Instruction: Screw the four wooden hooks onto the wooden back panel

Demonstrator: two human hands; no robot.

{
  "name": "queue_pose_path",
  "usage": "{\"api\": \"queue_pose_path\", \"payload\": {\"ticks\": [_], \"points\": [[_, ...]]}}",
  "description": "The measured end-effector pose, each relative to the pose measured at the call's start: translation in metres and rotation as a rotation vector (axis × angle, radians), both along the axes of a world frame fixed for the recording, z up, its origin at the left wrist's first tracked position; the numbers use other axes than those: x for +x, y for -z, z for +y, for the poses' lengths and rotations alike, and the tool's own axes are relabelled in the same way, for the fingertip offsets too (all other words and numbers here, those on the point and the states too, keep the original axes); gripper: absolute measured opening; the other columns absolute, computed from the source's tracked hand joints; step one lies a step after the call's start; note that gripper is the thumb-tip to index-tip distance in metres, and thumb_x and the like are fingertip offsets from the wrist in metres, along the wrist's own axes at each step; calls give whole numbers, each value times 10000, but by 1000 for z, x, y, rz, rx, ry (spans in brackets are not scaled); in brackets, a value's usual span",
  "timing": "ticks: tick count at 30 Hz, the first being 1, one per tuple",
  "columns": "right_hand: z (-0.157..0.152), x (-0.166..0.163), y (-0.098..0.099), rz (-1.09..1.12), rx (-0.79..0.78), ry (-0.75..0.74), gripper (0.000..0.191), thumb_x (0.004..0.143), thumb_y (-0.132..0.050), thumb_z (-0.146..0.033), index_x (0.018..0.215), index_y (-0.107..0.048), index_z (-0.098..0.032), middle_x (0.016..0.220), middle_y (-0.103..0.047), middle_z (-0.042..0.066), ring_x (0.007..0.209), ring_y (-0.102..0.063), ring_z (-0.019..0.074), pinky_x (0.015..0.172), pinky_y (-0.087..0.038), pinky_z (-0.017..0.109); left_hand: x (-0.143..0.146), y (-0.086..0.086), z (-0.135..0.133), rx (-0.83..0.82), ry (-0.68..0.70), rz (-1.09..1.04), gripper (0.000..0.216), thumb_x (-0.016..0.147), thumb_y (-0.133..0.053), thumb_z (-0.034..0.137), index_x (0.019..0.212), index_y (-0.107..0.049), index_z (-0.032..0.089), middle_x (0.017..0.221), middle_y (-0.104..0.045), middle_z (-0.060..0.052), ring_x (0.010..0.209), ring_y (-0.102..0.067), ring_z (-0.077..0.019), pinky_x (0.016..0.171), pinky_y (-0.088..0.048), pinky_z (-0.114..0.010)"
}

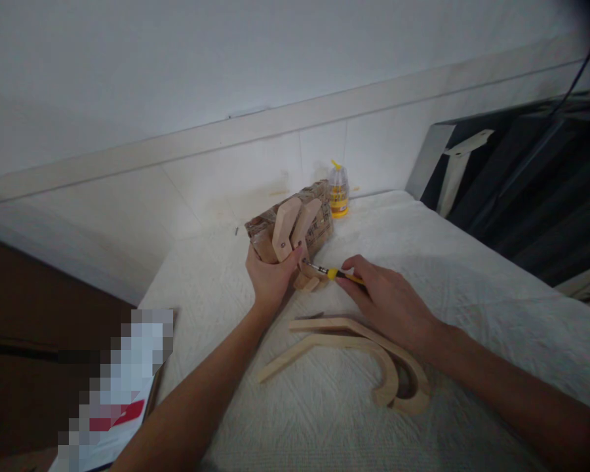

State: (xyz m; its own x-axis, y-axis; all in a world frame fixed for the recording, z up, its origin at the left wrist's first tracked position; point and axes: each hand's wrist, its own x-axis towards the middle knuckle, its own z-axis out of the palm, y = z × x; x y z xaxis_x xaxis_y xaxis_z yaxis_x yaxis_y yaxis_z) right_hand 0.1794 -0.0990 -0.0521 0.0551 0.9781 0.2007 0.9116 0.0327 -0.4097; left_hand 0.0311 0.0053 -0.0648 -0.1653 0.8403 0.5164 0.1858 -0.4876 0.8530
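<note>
Bare left forearm (201, 387) and right forearm (511, 380) across a white textured cloth (472, 275)

Between the forearms lie two pale, hook-ended wooden strips, a nearer strip (344, 341) and a farther strip (344, 322), close together; the farther one runs just beside the right wrist. Beyond them, near the wall, the left hand (270, 282) grips a brown, woven-looking block (324, 226) by its near side, holding it tilted and covering its lower edge. On its front are two pale, bent wooden pieces, a left piece (286, 219) with a dark screw hole or screw head, and a right piece (307, 219), partly hidden by the left thumb. The right hand (391, 295) is closed on a slim yellow-and-black screwdriver (331, 273), hiding part of its handle; the metal tip meets the lower end of the right piece.

Just beside the block's far right corner stands a clear plastic container with a yellow base and top (339, 196), close to the off-white wall (383, 151). At far right is a dark grey panelled object (511, 183) with a white metal bracket (457, 170) before it. At lower left, the left forearm overlaps a pixelated, whitish flat object with a red patch (128, 387), beside a dark brown surface (39, 288)
</note>
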Motion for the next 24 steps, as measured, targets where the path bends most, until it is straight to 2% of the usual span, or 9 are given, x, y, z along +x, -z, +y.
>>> {"api": "queue_pose_path", "payload": {"ticks": [2, 5, 9, 12, 15, 17, 21, 24], "points": [[-1, 0, 3, 50, 76, -13, 177, 853, -488, -274, 993, -496, -167, 910, -684, 89, 759, -654, 215, 616, -429, 291, 0, -1, 0, 1, -2, -5, 452, 498, -799, 303, 877, -604, 155, 882, -689, -73, 782, -652, -206, 699, -557, -344], [-3, 0, 3, 34, 102, -11, 71, 838, -492, -216, 893, -511, -174, 880, -675, 75, 733, -644, 195, 605, -427, 280, 1, 0, 0, -1, -1, -2, 442, 507, -793, 303, 878, -602, 157, 897, -691, -75, 798, -654, -208, 706, -558, -344], [-3, 0, -1, -119, 7, 61, 240, 915, -388, -339, 881, -569, -186, 789, -689, 72, 706, -656, 238, 557, -386, 304, 0, 2, 1, -9, 2, 2, 451, 508, -796, 320, 880, -601, 156, 902, -690, -77, 802, -654, -212, 705, -557, -348], [-3, -1, -2, -89, -71, 48, 305, 940, -309, -335, 916, -572, -183, 784, -688, 76, 726, -658, 247, 568, -394, 318, 0, 2, 1, -3, -11, 7, 467, 498, -802, 312, 888, -600, 154, 907, -687, -79, 806, -652, -214, 714, -555, -353], [-4, -3, 0, 31, 25, -29, 193, 888, -417, -274, 1009, -518, -162, 965, -646, 89, 801, -635, 220, 632, -439, 319, 1, 1, 0, -9, -10, -6, 457, 495, -803, 303, 874, -597, 150, 894, -687, -80, 793, -652, -210, 706, -555, -347], [-5, -4, 2, 54, 115, -49, 195, 827, -477, -196, 1014, -495, -146, 1030, -595, 104, 821, -615, 206, 658, -453, 318, 1, 0, 0, -21, -7, -13, 453, 497, -802, 312, 866, -596, 151, 882, -688, -77, 777, -651, -207, 689, -555, -341], [-6, -1, 3, 20, 198, -62, 100, 831, -457, -153, 888, -539, -151, 923, -591, 89, 798, -603, 198, 663, -451, 314, 1, 0, -1, -22, -6, -4, 454, 501, -798, 314, 874, -600, 148, 887, -684, -78, 791, -650, -211, 694, -554, -345], [-5, 2, 1, -33, 171, -17, 179, 892, -423, -237, 884, -587, -167, 872, -642, 76, 790, -623, 214, 630, -433, 310, 1, 1, -1, -23, -6, -5, 452, 503, -794, 303, 882, -600, 151, 902, -683, -77, 813, -650, -215, 713, -552, -353]]}}
